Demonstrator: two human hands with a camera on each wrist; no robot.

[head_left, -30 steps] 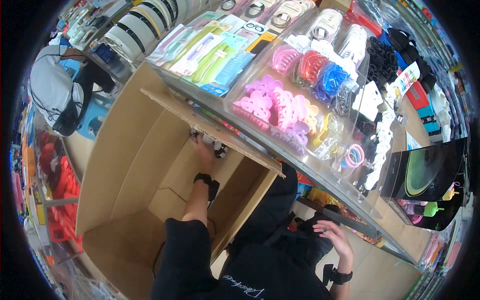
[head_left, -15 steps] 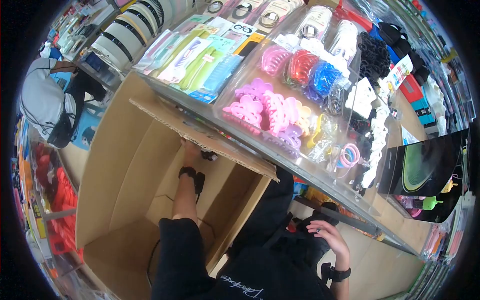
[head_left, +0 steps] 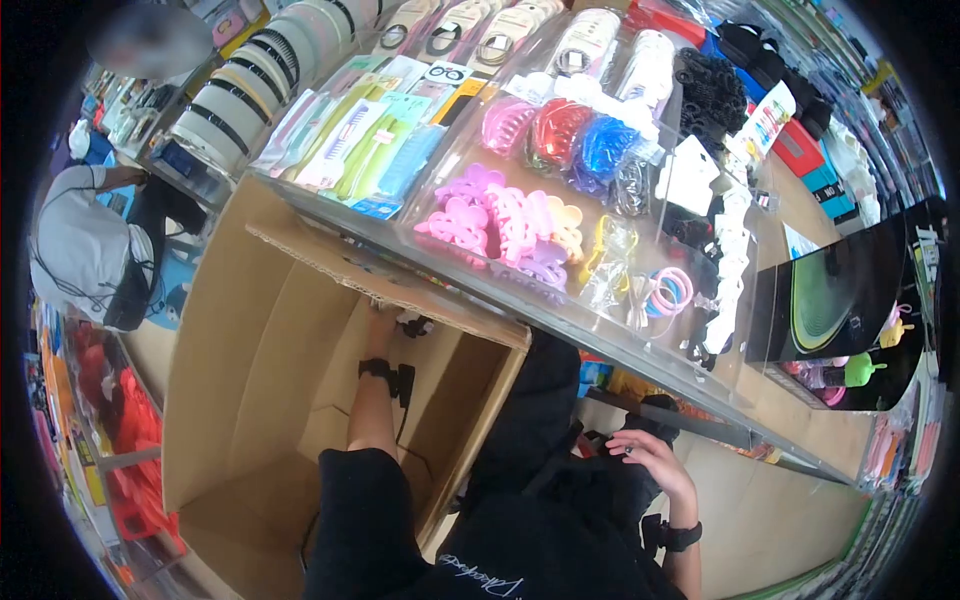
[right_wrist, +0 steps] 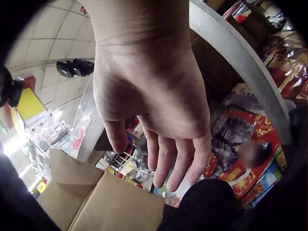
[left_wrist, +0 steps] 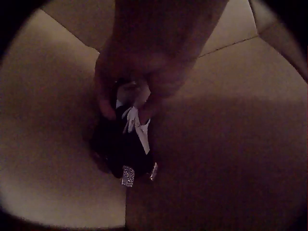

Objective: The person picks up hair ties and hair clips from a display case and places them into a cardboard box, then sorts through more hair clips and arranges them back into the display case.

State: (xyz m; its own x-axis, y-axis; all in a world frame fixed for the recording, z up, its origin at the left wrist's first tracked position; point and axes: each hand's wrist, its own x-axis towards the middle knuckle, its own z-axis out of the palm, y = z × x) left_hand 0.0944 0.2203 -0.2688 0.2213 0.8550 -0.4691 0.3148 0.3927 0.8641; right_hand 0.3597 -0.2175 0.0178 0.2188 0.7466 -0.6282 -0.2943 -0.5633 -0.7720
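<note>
My left hand [head_left: 381, 328] reaches down inside a large cardboard box [head_left: 250, 330], its fingertips partly hidden under the box's front flap. In the left wrist view, the fingers and thumb of this hand [left_wrist: 139, 67] grip a dark bundle [left_wrist: 120, 144] with white tags [left_wrist: 139, 127] and glittering silver pieces [left_wrist: 128, 176] at its lower end; its exact kind I cannot tell. Dark and white small items [head_left: 418, 326] show beside the hand in the head view. My right hand [head_left: 655, 462] hangs in front of my body, fingers loosely extended and holding nothing.
Above the box stands a display counter with a clear tray [head_left: 440, 225] of pink and purple claw clips [head_left: 515, 215], packaged combs [head_left: 375, 150] and hair ties [head_left: 670, 292]. A person [head_left: 85, 235] is at the left, near red goods [head_left: 140, 440]. Headbands [head_left: 240, 90] stand at the back.
My left hand has gone further under the flap, so its fingers are less visible. The head view has shifted, with the counter goods moving left in it. The right hand stays relaxed.
</note>
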